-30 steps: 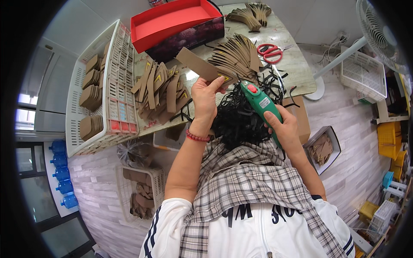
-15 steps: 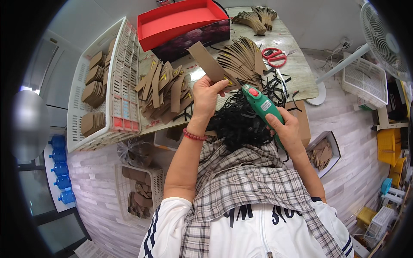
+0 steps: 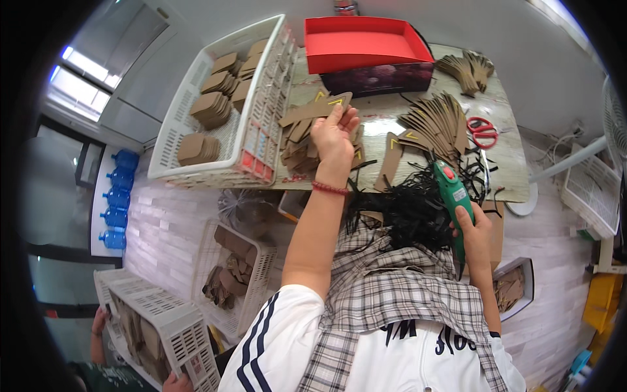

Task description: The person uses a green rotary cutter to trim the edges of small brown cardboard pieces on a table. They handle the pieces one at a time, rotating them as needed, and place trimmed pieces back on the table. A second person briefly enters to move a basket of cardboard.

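Just right of the white crate [image 3: 268, 111] now, with the left hand [image 3: 334, 136] at a heap of brown pieces [image 3: 299, 149] and its thumb across a yellow-marked brown strip [image 3: 304, 115] on top; cannot tell whether pinched or loose. Clasping the green tool [image 3: 456, 191] tight in the right hand [image 3: 475, 232], nose up beside tangled black strips [image 3: 418, 212]. Beyond, on the table [image 3: 385, 124], fanned brown pieces [image 3: 434, 127] near red-handled scissors [image 3: 483, 132].

Pale plank floor [image 3: 157, 256], white wall [image 3: 522, 75] behind a worn table [image 3: 509, 160], bright window [image 3: 80, 95] at upper left
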A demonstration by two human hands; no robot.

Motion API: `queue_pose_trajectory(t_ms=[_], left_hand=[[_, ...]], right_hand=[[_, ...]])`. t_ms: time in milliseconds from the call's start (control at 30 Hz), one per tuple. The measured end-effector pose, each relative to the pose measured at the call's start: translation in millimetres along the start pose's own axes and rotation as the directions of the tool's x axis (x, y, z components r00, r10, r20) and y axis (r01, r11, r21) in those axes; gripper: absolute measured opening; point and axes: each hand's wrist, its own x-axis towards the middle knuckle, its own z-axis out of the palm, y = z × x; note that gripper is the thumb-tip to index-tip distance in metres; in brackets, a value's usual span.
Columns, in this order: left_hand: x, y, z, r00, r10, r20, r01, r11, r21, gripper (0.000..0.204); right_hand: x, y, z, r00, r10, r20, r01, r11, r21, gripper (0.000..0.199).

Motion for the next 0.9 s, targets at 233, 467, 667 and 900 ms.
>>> queue_pose_trajectory(t_ms=[233,467,667,900], left_hand=[[-26.4,-42.9,-3.0,0.993,-0.108,0.041,0.06,0.787,0.614,0.011],[-28.9,-140.3,-11.2,0.912,0.228,0.341,-0.301,-0.193,0.934,0.028],[-30.1,-146.0,-24.2,0.947,0.261,0.187,-0.206,0.046,0.977,0.018],[-43.7,-120.6,-37.2,0.966,0.243,0.091,-0.212,0.537,0.816,0.019]], right_hand=[[-7.3,-3.1,2.4,0.999,0.047,-0.027,-0.048,0.998,-0.041,0.028],[-5.5,15.4,-8.5,0.999,-0.02,-0.029,0.017,0.992,-0.126,0.031],[0.7,11.7,-5.6,0.999,0.022,0.042,-0.019,0.997,-0.069,0.032],[-0.8,5.4,6.5,0.996,0.017,0.093,-0.01,0.997,-0.074,0.032]])
